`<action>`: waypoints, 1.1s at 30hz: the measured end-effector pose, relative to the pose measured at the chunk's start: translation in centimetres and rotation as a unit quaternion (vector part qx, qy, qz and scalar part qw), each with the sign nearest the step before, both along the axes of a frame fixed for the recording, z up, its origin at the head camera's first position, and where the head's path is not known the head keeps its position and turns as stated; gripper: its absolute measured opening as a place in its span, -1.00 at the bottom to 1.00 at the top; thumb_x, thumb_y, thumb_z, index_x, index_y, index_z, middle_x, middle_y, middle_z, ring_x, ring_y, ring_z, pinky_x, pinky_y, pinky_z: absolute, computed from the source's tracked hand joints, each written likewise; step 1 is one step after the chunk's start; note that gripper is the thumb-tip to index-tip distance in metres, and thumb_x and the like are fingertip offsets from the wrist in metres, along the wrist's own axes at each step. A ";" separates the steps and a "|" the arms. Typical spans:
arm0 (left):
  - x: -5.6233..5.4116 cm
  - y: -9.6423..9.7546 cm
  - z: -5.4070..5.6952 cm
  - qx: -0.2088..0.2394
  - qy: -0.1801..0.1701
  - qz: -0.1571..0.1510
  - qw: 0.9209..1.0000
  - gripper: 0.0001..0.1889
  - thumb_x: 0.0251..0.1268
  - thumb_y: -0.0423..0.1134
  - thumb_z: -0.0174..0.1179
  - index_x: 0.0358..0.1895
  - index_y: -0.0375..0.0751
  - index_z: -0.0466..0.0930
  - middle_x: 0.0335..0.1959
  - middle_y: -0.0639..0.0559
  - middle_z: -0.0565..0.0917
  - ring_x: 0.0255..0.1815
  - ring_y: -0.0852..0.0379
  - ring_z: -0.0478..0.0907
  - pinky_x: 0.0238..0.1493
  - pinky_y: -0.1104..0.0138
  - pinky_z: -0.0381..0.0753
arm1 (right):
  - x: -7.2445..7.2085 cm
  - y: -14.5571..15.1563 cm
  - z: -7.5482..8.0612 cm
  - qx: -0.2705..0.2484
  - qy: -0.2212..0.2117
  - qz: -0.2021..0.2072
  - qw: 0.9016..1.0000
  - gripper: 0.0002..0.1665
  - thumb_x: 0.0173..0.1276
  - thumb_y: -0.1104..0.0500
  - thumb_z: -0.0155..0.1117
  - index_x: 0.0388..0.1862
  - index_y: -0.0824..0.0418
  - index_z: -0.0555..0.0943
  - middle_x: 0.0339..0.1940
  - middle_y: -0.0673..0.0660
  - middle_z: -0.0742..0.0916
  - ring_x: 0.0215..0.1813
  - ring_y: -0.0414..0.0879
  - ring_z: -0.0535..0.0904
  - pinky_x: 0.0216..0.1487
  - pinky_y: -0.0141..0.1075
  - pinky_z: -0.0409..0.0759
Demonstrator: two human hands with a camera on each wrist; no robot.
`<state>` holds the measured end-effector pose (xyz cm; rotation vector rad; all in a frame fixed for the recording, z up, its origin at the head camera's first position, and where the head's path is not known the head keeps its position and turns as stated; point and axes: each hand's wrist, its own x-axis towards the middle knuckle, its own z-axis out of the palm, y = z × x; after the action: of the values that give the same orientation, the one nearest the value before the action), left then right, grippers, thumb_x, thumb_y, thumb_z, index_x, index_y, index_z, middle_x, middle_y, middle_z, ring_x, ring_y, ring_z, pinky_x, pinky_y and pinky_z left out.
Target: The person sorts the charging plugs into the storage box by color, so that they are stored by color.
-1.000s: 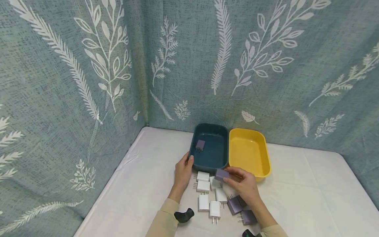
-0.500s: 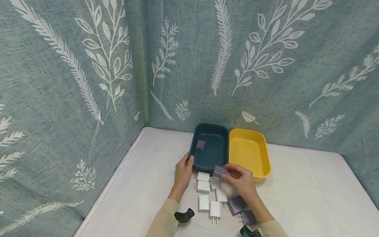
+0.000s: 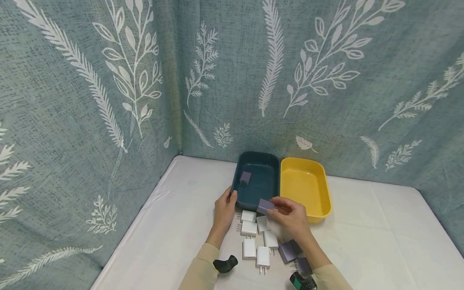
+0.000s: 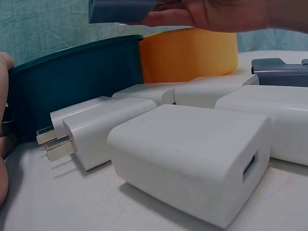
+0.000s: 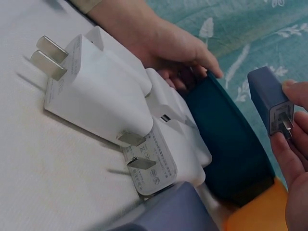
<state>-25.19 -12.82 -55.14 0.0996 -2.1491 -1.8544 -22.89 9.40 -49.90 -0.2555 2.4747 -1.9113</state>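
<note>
My right hand pinches a purple charger plug between thumb and fingers, above the near rim of the dark teal bin. In the right wrist view, metal prongs stick out of this purple charger on the side toward the palm. My left hand grips the teal bin at its near left corner, thumb at the rim. Inside that bin lies another purple charger. Several white chargers lie just in front of the bin, between the two forearms.
A yellow bin stands against the teal bin's right side. More purple chargers lie beneath the right forearm, partly hidden. A patterned curtain rises behind and to the left of the white-covered table.
My right hand has moved a little left and up with the purple charger, from beside the teal bin's near right corner to over its near rim. The left hand has stayed in place.
</note>
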 end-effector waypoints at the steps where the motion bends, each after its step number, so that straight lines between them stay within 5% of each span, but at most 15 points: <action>1: 0.0 0.0 0.0 0.000 -0.001 0.000 1.000 -0.47 0.51 -0.02 -0.01 0.37 -0.27 0.37 0.36 -0.18 0.46 0.41 -0.04 0.38 0.41 0.12 0.41 | -0.1 -0.1 0.0 -0.002 0.001 0.000 1.000 -0.50 0.12 0.12 0.52 0.05 0.20 0.66 0.06 0.17 0.73 0.07 0.00 0.68 0.09 -0.41 0.67; 33: 0.0 -0.2 -0.1 -0.019 -0.010 0.003 1.000 -0.46 0.51 0.03 -0.02 0.37 -0.24 0.38 0.35 -0.14 0.49 0.39 -0.01 0.42 0.38 0.16 0.46 | -2.0 -1.0 1.4 0.004 0.000 -0.013 1.000 -0.53 0.17 0.10 0.49 0.07 0.18 0.66 0.07 0.17 0.71 0.07 0.00 0.66 0.07 -0.43 0.67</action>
<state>-25.15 -13.00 -55.23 0.1161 -2.1953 -1.8156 -24.85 8.44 -48.49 -0.2233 2.4983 -1.9100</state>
